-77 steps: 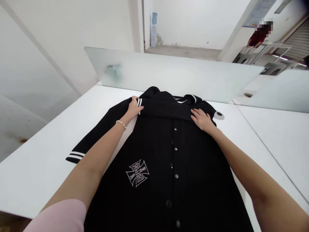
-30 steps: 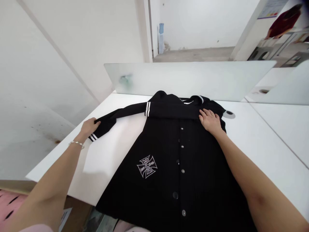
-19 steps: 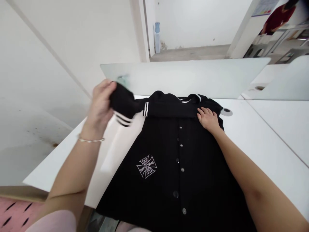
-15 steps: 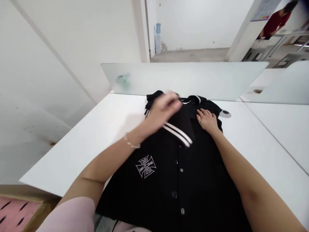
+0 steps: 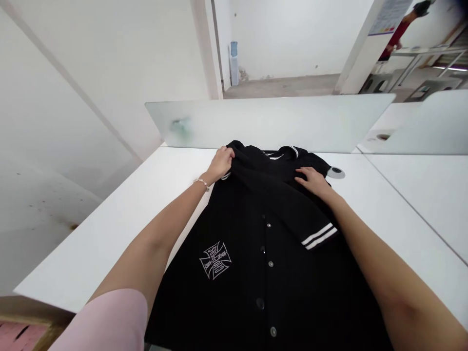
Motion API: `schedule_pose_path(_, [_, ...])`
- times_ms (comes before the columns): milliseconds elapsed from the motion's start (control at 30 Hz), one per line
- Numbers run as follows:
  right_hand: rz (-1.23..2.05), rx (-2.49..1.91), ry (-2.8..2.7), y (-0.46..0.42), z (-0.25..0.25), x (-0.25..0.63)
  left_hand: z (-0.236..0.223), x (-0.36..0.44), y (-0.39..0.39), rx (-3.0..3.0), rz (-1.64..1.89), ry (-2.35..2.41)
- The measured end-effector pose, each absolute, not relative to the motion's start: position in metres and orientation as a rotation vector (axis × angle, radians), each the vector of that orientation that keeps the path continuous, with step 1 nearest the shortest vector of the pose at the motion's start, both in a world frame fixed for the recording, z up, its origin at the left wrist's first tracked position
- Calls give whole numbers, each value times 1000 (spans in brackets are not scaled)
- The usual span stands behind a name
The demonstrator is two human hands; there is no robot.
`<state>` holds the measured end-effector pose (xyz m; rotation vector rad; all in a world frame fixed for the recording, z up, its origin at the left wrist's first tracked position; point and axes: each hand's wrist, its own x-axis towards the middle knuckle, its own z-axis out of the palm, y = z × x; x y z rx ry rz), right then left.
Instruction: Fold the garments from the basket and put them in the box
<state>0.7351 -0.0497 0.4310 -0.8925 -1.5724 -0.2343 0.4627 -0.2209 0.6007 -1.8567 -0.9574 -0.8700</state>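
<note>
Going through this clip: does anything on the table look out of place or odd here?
One sleeve of the black button-front jacket lies diagonally across its front, with its white-striped cuff below the right hand, instead of lying flat out to the side. The left hand bunches fabric at the upper edge. Nothing looks spilled or torn.

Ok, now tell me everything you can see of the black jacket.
The black jacket lies front up on the white table. Its matte fabric carries a row of round buttons, a white embroidered cross emblem and a white-striped collar. One sleeve folds diagonally across the front, its cuff showing two white stripes. The left hand is on the bunched shoulder; the right hand lies on the sleeve.
</note>
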Motion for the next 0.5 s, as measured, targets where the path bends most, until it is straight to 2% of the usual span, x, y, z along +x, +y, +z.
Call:
schedule_pose_path(133, [-42,-805,-1669,-76,420,768,596,429,-221,-1826,-846,-990])
schedule_pose_path(267, [325,-628,-1793,-107,380,788,583,427,-230,-1890,-693,-948])
schedule_pose_path(500, [387,-728,-1916,-154,322,790,582,457,-243,-1681,-376,-944])
